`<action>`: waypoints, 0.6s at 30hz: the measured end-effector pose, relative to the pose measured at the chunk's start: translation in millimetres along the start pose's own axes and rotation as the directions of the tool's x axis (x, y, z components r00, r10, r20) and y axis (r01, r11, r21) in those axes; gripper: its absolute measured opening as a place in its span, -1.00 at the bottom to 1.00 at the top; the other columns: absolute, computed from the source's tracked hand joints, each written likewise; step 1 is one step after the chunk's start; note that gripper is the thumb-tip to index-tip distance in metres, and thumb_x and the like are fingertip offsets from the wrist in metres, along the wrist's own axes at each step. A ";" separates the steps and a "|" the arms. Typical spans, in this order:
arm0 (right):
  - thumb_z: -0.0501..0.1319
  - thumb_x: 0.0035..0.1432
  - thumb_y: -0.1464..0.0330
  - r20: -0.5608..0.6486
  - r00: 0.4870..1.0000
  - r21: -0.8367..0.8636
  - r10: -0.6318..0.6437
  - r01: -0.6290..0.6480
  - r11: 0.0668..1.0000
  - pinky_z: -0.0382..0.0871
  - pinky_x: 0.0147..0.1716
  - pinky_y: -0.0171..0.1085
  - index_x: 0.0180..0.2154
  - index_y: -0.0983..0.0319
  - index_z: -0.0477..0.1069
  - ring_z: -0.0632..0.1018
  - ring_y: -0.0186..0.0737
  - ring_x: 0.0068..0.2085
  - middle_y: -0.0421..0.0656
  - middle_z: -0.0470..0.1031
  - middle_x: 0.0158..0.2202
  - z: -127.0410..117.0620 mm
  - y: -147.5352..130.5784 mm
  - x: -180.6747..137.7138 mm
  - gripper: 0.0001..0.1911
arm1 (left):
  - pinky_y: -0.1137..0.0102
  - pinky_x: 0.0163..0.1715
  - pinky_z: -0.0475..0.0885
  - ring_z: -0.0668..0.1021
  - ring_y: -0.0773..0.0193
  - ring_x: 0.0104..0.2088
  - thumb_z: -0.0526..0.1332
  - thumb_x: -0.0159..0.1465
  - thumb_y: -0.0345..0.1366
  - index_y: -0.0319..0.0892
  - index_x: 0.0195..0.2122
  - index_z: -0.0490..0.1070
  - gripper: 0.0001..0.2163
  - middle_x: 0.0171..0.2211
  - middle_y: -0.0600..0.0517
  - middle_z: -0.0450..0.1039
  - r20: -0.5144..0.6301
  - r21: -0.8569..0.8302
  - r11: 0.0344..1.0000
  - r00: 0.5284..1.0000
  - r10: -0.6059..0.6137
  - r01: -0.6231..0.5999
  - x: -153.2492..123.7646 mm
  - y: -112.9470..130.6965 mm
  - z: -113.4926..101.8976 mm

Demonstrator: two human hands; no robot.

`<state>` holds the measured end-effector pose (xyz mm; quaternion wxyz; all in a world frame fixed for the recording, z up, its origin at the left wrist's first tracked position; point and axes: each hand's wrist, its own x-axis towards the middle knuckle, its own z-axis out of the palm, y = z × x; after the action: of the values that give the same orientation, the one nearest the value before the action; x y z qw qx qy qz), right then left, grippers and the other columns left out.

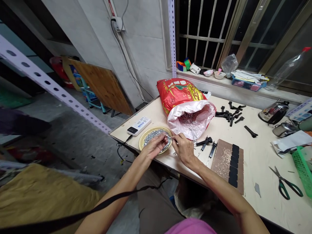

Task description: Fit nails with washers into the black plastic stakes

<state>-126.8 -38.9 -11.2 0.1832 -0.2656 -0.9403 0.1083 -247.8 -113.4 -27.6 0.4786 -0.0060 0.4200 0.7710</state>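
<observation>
My left hand (154, 147) is over the round yellow plate (141, 143), palm partly up, thumb and fingers pinched on a small silver metal piece (167, 136). Small shiny metal parts (153, 134) fill the plate. Close on the right, my right hand (185, 150) is closed, its fingertips meeting the same spot; what they grip is too small to make out. Just behind lies a red woven bag (179, 91), its white mouth open towards me, with many thin reddish rods inside. Black plastic handles with metal shafts (211, 152) lie right of my right hand.
A white power bank (139, 126) sits by the table's left edge. To the right are a brown board (220, 162) with black pads, loose black plastic parts (229, 115), green-handled scissors (285, 185), a kettle (273, 112) and a green basket (302, 169). A perforated metal post (60, 99) slants at left.
</observation>
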 end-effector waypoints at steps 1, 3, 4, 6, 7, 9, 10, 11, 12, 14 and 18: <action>0.09 0.29 0.33 -0.010 1.000 -0.034 -0.016 0.015 0.999 0.12 -0.52 -0.38 -0.17 0.12 0.49 0.52 -0.38 -0.37 -0.22 0.52 -0.23 -0.8 1.5 -1.5 -0.80 | 0.61 -0.51 0.48 0.47 0.49 -0.59 0.37 0.01 -0.57 -0.27 -0.56 0.45 -0.86 -0.60 0.10 0.45 0.013 0.014 1.000 1.000 0.009 -0.009 -0.4 -1.7 1.8; 0.08 0.30 0.34 -0.038 0.997 -0.118 -0.063 0.058 0.991 0.10 -0.52 -0.36 -0.22 0.15 0.49 0.50 -0.38 -0.37 -0.20 0.52 -0.26 -2.0 4.9 -4.8 -0.80 | 0.62 -0.53 0.47 0.47 0.49 -0.61 0.40 -0.02 -0.56 -0.28 -0.57 0.45 -0.85 -0.62 0.10 0.44 0.027 0.042 0.999 0.999 0.028 -0.029 -1.3 -5.4 5.6; 0.08 0.31 0.35 -0.057 0.994 -0.161 -0.090 0.080 0.984 0.09 -0.51 -0.35 -0.25 0.16 0.49 0.49 -0.37 -0.38 -0.19 0.52 -0.29 -2.3 6.8 -6.6 -0.79 | 0.63 -0.54 0.46 0.46 0.49 -0.61 0.42 -0.04 -0.55 -0.29 -0.57 0.46 -0.85 -0.64 0.11 0.44 0.030 0.060 0.997 0.999 0.040 -0.042 -1.8 -7.3 7.5; 0.06 0.32 0.38 -0.108 0.985 -0.237 -0.138 0.109 0.965 0.08 -0.50 -0.32 -0.31 0.18 0.48 0.47 -0.37 -0.40 -0.19 0.51 -0.35 -2.8 10.7 -10.3 -0.77 | 0.63 -0.55 0.45 0.46 0.49 -0.62 0.44 -0.07 -0.52 -0.30 -0.57 0.47 -0.85 -0.65 0.11 0.43 0.037 0.098 0.993 0.998 0.059 -0.062 -3.2 -10.6 11.3; 0.06 0.32 0.39 -0.141 0.978 -0.265 -0.153 0.111 0.958 0.07 -0.50 -0.31 -0.32 0.18 0.47 0.45 -0.36 -0.41 -0.20 0.50 -0.38 -3.1 12.7 -12.1 -0.77 | 0.62 -0.54 0.45 0.46 0.49 -0.61 0.45 -0.08 -0.50 -0.30 -0.57 0.47 -0.84 -0.65 0.10 0.43 0.041 0.111 0.991 0.997 0.068 -0.072 -4.0 -12.1 13.2; 0.06 0.32 0.40 -0.211 0.962 -0.305 -0.176 0.106 0.946 0.05 -0.50 -0.29 -0.34 0.18 0.45 0.43 -0.36 -0.44 -0.21 0.49 -0.42 -4.5 17.2 -15.7 -0.77 | 0.60 -0.51 0.46 0.46 0.48 -0.59 0.46 -0.09 -0.46 -0.30 -0.56 0.48 -0.84 -0.62 0.09 0.46 0.057 0.120 0.989 0.995 0.078 -0.084 -6.0 -14.5 17.5; 0.06 0.32 0.40 -0.246 0.951 -0.320 -0.187 0.103 0.942 0.05 -0.50 -0.29 -0.36 0.18 0.45 0.42 -0.36 -0.44 -0.22 0.48 -0.43 -5.6 19.5 -17.4 -0.77 | 0.59 -0.50 0.47 0.47 0.47 -0.58 0.47 -0.10 -0.45 -0.29 -0.56 0.48 -0.83 -0.61 0.08 0.47 0.068 0.122 0.989 0.995 0.080 -0.088 -6.9 -15.7 19.8; 0.06 0.33 0.39 -0.275 0.940 -0.332 -0.200 0.102 0.938 0.04 -0.49 -0.28 -0.37 0.18 0.43 0.41 -0.35 -0.45 -0.22 0.48 -0.44 -7.0 21.9 -19.1 -0.76 | 0.57 -0.48 0.47 0.47 0.47 -0.57 0.48 -0.11 -0.44 -0.29 -0.55 0.48 -0.82 -0.60 0.08 0.47 0.081 0.127 0.988 0.993 0.081 -0.091 -7.9 -17.0 22.4; 0.06 0.33 0.38 -0.298 0.930 -0.342 -0.213 0.104 0.934 0.04 -0.49 -0.28 -0.38 0.18 0.42 0.41 -0.35 -0.45 -0.23 0.47 -0.45 -8.6 24.4 -20.7 -0.76 | 0.56 -0.47 0.48 0.47 0.46 -0.56 0.49 -0.13 -0.42 -0.30 -0.54 0.48 -0.80 -0.60 0.08 0.47 0.094 0.136 0.986 0.992 0.080 -0.093 -8.8 -18.7 25.2; 0.06 0.33 0.36 -0.321 0.917 -0.357 -0.235 0.113 0.927 0.04 -0.48 -0.29 -0.40 0.19 0.40 0.40 -0.34 -0.44 -0.23 0.46 -0.46 -12.0 29.1 -24.1 -0.75 | 0.54 -0.46 0.47 0.47 0.46 -0.57 0.52 -0.19 -0.36 -0.30 -0.55 0.48 -0.74 -0.61 0.09 0.46 0.119 0.161 0.982 0.990 0.079 -0.098 -10.5 -23.2 31.4; 0.03 0.35 0.35 -0.295 0.942 -0.333 -0.162 0.058 0.941 0.06 -0.47 -0.31 -0.37 0.21 0.40 0.41 -0.34 -0.42 -0.19 0.47 -0.43 -18.3 37.3 -32.1 -0.74 | 0.51 -0.45 0.45 0.46 0.45 -0.58 0.55 -0.33 -0.21 -0.29 -0.58 0.47 -0.62 -0.64 0.10 0.45 0.156 0.194 0.969 0.980 0.120 -0.150 -13.9 -36.5 44.9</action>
<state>-76.9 -23.1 -15.0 0.2928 -0.2522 -0.9169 -0.1003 -195.5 -87.4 -16.2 0.4519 0.1275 0.4611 0.7529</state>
